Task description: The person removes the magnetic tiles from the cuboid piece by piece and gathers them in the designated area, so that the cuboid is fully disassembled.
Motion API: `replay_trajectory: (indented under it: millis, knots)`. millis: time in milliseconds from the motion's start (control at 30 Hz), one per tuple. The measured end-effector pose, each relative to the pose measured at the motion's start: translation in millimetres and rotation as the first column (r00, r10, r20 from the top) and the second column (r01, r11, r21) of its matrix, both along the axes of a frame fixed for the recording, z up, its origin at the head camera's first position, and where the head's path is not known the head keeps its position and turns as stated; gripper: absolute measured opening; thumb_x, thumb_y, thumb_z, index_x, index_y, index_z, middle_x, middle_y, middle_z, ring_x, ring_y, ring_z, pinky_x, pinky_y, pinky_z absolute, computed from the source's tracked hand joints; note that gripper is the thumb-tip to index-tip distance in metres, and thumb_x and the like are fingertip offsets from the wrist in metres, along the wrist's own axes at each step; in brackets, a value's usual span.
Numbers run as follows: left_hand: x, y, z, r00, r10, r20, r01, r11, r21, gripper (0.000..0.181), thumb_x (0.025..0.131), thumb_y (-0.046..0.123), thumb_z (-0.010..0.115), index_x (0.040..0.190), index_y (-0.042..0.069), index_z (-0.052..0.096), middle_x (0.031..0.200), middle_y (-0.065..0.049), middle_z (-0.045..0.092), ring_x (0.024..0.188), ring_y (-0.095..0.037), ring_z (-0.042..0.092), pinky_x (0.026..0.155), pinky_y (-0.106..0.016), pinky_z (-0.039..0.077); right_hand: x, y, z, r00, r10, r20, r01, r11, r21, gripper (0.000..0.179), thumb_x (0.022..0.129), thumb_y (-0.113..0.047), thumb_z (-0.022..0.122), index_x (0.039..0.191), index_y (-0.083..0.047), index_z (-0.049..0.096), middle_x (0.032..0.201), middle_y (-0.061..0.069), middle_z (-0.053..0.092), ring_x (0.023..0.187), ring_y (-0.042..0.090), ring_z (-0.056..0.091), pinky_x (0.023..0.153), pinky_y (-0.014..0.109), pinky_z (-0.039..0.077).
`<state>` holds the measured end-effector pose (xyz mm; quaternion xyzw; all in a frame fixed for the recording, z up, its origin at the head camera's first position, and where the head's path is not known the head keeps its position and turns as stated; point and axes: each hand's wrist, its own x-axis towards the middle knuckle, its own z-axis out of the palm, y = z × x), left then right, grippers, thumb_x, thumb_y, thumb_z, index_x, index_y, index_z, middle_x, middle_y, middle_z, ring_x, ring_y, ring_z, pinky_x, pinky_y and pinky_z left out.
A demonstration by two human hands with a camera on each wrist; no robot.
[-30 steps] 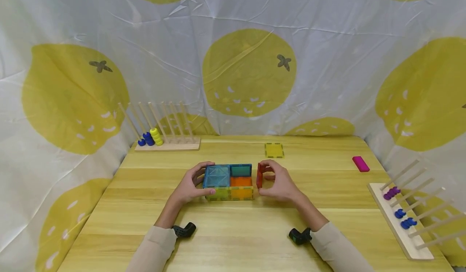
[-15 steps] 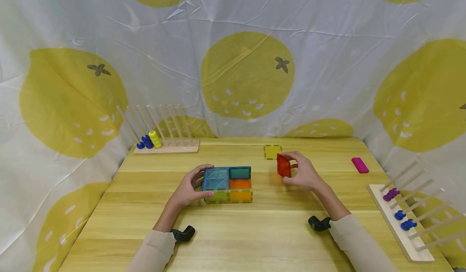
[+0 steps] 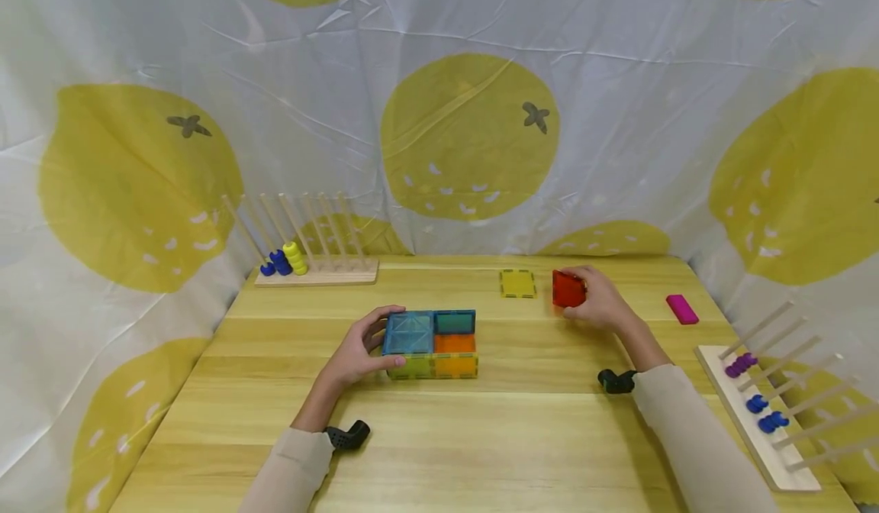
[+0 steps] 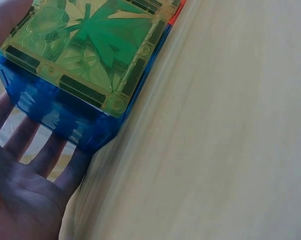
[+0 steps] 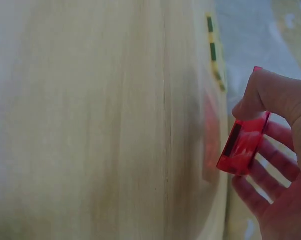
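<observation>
One red tile [image 3: 566,290] is pinched in the right hand [image 3: 597,301], the thumb at one edge and the fingers at the opposite one, as I read it off the right wrist feed. It stands roughly upright with a broad face towards my head camera, over the back of the table [image 3: 474,452], right of centre; whether its lower edge touches the wood I can't tell.

The relation I'd judge to matter most is its offset from the box of joined tiles [image 3: 431,349]: the red tile is well apart, past the box's right end and farther back. The box's long axis runs left to right, and its right half has no cover. The left hand [image 3: 360,351] grips the left end, thumb along the near side, so it is the nearer hand to the box. The right hand is nearer to the yellow tile [image 3: 518,284], lying flat just left of the red one.

My count outward: one box, one red tile, one yellow tile, one magenta bar [image 3: 682,309] towards the right, and two peg racks, the first at the back left [image 3: 360,272], the second along the right edge [image 3: 758,444]. Each rack carries beads on three pegs. Behind it all hangs lemon-print cloth [image 3: 309,154].
</observation>
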<state>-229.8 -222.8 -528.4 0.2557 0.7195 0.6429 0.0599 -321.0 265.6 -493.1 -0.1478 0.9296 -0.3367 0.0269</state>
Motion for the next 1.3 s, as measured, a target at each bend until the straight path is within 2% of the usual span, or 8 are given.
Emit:
replay_trajectory:
  millis: [267, 467, 567, 733, 833, 1000, 1133, 1300]
  knots:
    - [1.1, 3.6, 1.6, 1.000, -0.008, 0.011, 0.008, 1.000, 0.004, 0.079, 0.082, 0.005, 0.086, 0.151, 0.008, 0.046, 0.149, -0.019, 0.048, 0.129, -0.025, 0.056, 0.103, -0.026, 0.053, -12.8, 4, -6.6, 1.000, -0.013, 0.002, 0.013, 0.997, 0.082, 0.076, 0.078, -0.009, 0.081, 0.147, -0.001, 0.051, 0.145, 0.027, 0.049, 0.117, 0.044, 0.054, 0.095, 0.058, 0.053]
    - [0.8, 4.8, -0.4, 1.000, -0.009, 0.000, 0.009, 1.000, -0.002, 0.080, 0.082, 0.007, 0.086, 0.151, 0.009, 0.046, 0.149, -0.017, 0.049, 0.128, -0.023, 0.057, 0.104, -0.027, 0.052, -15.8, 1, -6.3, 1.000, 0.012, 0.001, -0.012, 0.993, 0.116, 0.049, 0.082, -0.008, 0.076, 0.130, 0.000, 0.066, 0.142, 0.025, 0.053, 0.116, 0.044, 0.056, 0.093, 0.054, 0.055]
    - [2.5, 3.0, -2.5, 1.000, -0.009, 0.000, 0.009, 1.000, 0.006, 0.080, 0.082, 0.005, 0.086, 0.151, 0.008, 0.045, 0.148, -0.018, 0.049, 0.127, -0.022, 0.058, 0.103, -0.027, 0.053, -17.1, -1, -6.0, 1.000, 0.025, 0.012, -0.026, 0.992, 0.124, 0.040, 0.084, -0.008, 0.073, 0.123, -0.001, 0.069, 0.145, 0.025, 0.052, 0.120, 0.046, 0.055, 0.095, 0.055, 0.054]
    - [5.2, 1.5, -3.3, 1.000, -0.002, 0.009, 0.001, 1.000, 0.009, 0.080, 0.082, 0.005, 0.085, 0.151, 0.009, 0.046, 0.150, -0.018, 0.048, 0.128, -0.022, 0.057, 0.103, -0.026, 0.053, -19.2, -4, -7.8, 0.999, 0.034, 0.032, -0.038, 0.989, 0.144, 0.039, 0.087, -0.008, 0.069, 0.126, -0.003, 0.068, 0.152, 0.024, 0.049, 0.127, 0.047, 0.052, 0.101, 0.057, 0.051]
    - [3.8, 3.5, -1.6, 1.000, -0.011, 0.011, 0.011, 1.000, 0.009, 0.081, 0.083, 0.007, 0.085, 0.152, 0.009, 0.044, 0.151, -0.017, 0.046, 0.130, -0.024, 0.056, 0.105, -0.027, 0.052, -19.1, -1, -7.8, 0.999, 0.042, 0.016, -0.044, 0.989, 0.140, 0.041, 0.087, -0.006, 0.068, 0.128, -0.002, 0.066, 0.152, 0.026, 0.047, 0.126, 0.048, 0.052, 0.099, 0.058, 0.051]
    - [1.5, 3.0, 1.3, 1.000, -0.026, 0.008, 0.026, 1.000, 0.000, 0.082, 0.084, 0.009, 0.085, 0.154, 0.010, 0.043, 0.153, -0.015, 0.045, 0.134, -0.024, 0.054, 0.108, -0.026, 0.049, -13.9, 2, -6.0, 0.998, 0.047, -0.037, -0.043, 0.993, 0.108, 0.044, 0.090, -0.008, 0.067, 0.133, -0.002, 0.064, 0.150, 0.026, 0.049, 0.127, 0.049, 0.052, 0.101, 0.061, 0.050]
    - [0.6, -1.3, 1.1, 0.999, -0.034, -0.004, 0.034, 0.999, -0.020, 0.081, 0.086, 0.007, 0.083, 0.155, 0.007, 0.040, 0.155, -0.014, 0.044, 0.137, -0.021, 0.051, 0.112, -0.023, 0.045, -2.5, -3, -3.3, 0.997, 0.032, -0.069, -0.029, 0.999, 0.044, 0.043, 0.094, -0.012, 0.071, 0.135, -0.003, 0.062, 0.147, 0.025, 0.052, 0.124, 0.047, 0.055, 0.098, 0.061, 0.052]
    - [0.6, -3.3, 0.8, 1.000, -0.021, -0.003, 0.021, 1.000, -0.012, 0.078, 0.088, 0.002, 0.079, 0.156, 0.005, 0.039, 0.156, -0.015, 0.043, 0.136, -0.020, 0.052, 0.108, -0.023, 0.048, 14.6, -12, 0.6, 0.994, 0.033, -0.102, -0.039, 0.998, -0.059, 0.046, 0.094, -0.016, 0.075, 0.136, -0.003, 0.062, 0.142, 0.024, 0.058, 0.125, 0.046, 0.057, 0.098, 0.062, 0.051]
